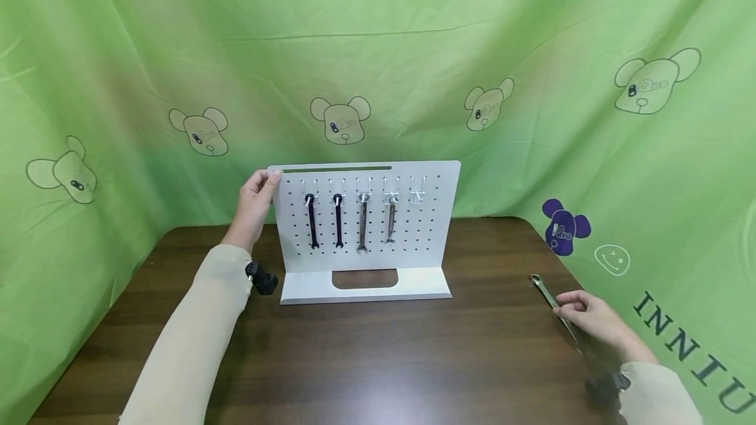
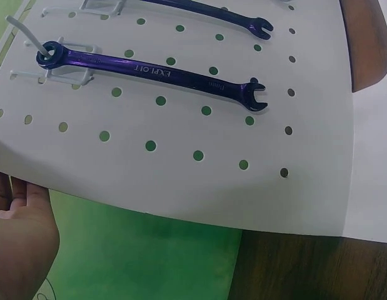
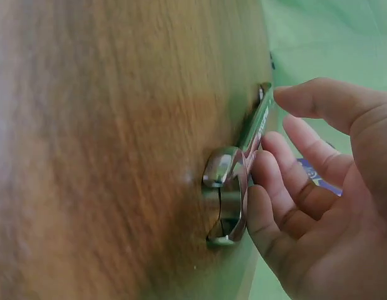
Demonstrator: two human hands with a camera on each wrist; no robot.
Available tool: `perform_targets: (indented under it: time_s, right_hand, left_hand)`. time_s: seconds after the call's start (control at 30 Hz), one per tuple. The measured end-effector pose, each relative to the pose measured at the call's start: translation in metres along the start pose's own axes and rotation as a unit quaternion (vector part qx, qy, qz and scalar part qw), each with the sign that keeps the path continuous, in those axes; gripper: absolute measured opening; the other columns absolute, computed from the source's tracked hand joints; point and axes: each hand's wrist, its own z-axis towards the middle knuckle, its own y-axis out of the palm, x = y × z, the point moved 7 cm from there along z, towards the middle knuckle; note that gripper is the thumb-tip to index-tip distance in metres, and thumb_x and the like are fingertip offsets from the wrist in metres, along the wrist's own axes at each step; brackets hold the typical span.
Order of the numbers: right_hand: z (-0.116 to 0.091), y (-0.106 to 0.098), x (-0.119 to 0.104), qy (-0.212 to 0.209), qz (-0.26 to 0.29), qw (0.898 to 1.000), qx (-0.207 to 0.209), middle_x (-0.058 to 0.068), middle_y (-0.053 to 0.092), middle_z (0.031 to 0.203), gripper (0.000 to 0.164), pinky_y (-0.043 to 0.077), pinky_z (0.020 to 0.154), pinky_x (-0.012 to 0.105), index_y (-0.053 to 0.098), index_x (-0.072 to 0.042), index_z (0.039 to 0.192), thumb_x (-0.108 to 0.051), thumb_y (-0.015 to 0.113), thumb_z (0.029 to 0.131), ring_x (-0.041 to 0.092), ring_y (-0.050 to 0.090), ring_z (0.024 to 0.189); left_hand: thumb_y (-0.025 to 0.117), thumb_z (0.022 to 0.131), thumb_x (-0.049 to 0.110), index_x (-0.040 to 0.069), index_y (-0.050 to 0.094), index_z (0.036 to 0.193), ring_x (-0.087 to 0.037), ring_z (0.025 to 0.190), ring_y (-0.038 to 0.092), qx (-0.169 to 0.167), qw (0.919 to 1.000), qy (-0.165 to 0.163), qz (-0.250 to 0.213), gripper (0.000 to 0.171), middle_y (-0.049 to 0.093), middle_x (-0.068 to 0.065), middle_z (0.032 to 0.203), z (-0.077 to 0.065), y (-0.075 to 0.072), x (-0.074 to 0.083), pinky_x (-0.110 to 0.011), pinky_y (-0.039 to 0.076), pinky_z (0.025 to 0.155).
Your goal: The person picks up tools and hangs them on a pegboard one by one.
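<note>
My left hand (image 1: 255, 205) grips the upper left corner of a white pegboard stand (image 1: 425, 228), thumb in front, other fingers behind it. From its hooks hang two dark combination wrenches (image 1: 313, 222) and two silver ones (image 1: 363, 222), ring ends up. In the left wrist view a purple-blue wrench (image 2: 149, 70) hangs by its ring on a white hook. At the table's right side, my right hand (image 1: 596, 320) is at a silver combination wrench (image 1: 546, 292). Its fingertips (image 3: 259, 197) touch the wrench's side, and the thumb tip lies near the far end. The wrench's open end faces the wrist camera.
A free white hook (image 1: 417, 197) sits at the right of the row. The stand's foot has a cut-out slot and rests on the brown wooden table (image 1: 366, 346). A green printed cloth (image 1: 413, 18) hangs behind and along both sides.
</note>
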Motion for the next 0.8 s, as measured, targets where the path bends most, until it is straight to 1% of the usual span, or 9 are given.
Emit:
perform_targets:
  time_s: [0.17,0.33,0.4,0.57,0.67,0.8]
  right_hand:
    - [-0.001,-0.001,0.006,0.018,0.018,0.999,-0.020,0.022,0.069,0.100,0.049,0.052,0.070,0.026,0.045,0.021,0.124,-0.013,0.066,0.096,0.012,0.065,0.077]
    - [-0.002,0.000,0.015,0.047,0.044,0.997,-0.036,0.016,0.070,0.096,0.055,0.055,0.067,0.031,0.042,0.023,0.127,-0.014,0.069,0.094,0.016,0.066,0.074]
    - [-0.003,0.001,0.017,0.054,0.052,0.996,-0.043,0.013,0.070,0.095,0.056,0.056,0.066,0.032,0.042,0.022,0.127,-0.013,0.069,0.093,0.017,0.066,0.074]
    - [-0.003,0.004,0.016,0.057,0.062,0.995,-0.051,0.013,0.071,0.094,0.054,0.056,0.065,0.034,0.043,0.023,0.126,-0.011,0.069,0.092,0.019,0.067,0.073]
    - [-0.003,0.004,0.016,0.064,0.056,0.995,-0.047,0.011,0.070,0.092,0.053,0.056,0.065,0.033,0.045,0.022,0.125,-0.011,0.069,0.092,0.019,0.066,0.073]
    - [0.000,0.003,0.017,0.075,0.029,0.996,-0.040,0.006,0.069,0.089,0.050,0.053,0.066,0.030,0.051,0.020,0.122,-0.016,0.068,0.093,0.016,0.063,0.073]
  left_hand:
    - [0.056,0.102,0.044,0.011,0.058,0.110,-0.013,0.091,0.047,-0.002,1.0000,0.003,-0.002,0.034,0.052,0.000,0.100,0.000,-0.001,0.001,-0.029,0.040,0.082]
    - [0.056,0.102,0.042,0.011,0.058,0.109,-0.014,0.092,0.047,-0.002,1.0000,0.007,-0.005,0.031,0.052,0.000,0.100,-0.002,-0.001,0.003,-0.030,0.040,0.083]
    - [0.055,0.103,0.041,0.012,0.057,0.109,-0.014,0.092,0.047,-0.003,1.0000,0.005,-0.004,0.030,0.051,0.000,0.101,-0.002,-0.001,0.003,-0.030,0.039,0.083]
    - [0.055,0.103,0.039,0.012,0.057,0.110,-0.014,0.094,0.047,-0.005,1.0000,0.001,-0.008,0.028,0.052,0.000,0.102,-0.001,-0.001,0.000,-0.031,0.039,0.085]
    - [0.055,0.104,0.038,0.011,0.057,0.110,-0.014,0.093,0.046,-0.006,0.9999,0.000,-0.011,0.027,0.051,0.000,0.101,0.000,0.000,-0.001,-0.031,0.039,0.085]
    - [0.056,0.103,0.038,0.012,0.057,0.109,-0.014,0.091,0.046,-0.006,0.9999,0.003,-0.011,0.027,0.051,0.000,0.100,0.000,0.000,0.000,-0.030,0.039,0.083]
